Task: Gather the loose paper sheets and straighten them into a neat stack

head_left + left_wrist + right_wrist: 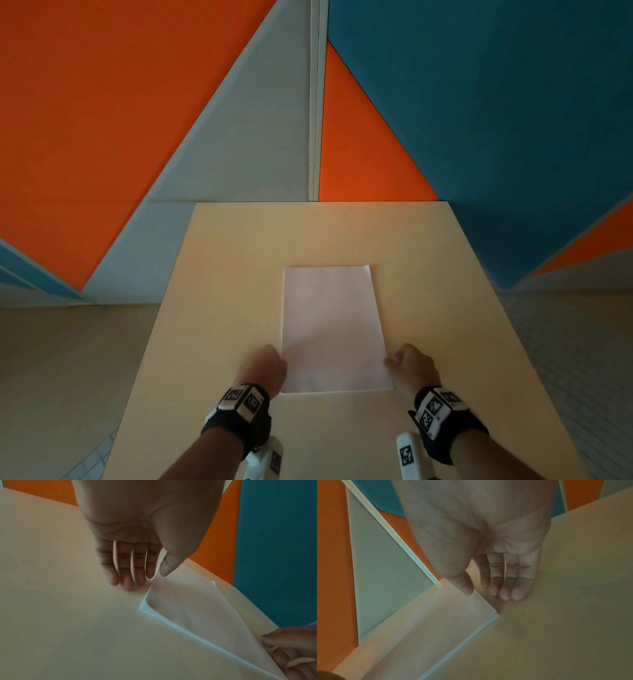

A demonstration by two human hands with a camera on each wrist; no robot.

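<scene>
hands (334,365) flanking paper stack (332,329), table (239,274)

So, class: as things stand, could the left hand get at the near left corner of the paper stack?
Probably yes. The left hand sits on the table right beside the paper stack, fingertips down at its left edge. The near left corner lies uncovered, and the right hand is on the opposite side.
</scene>
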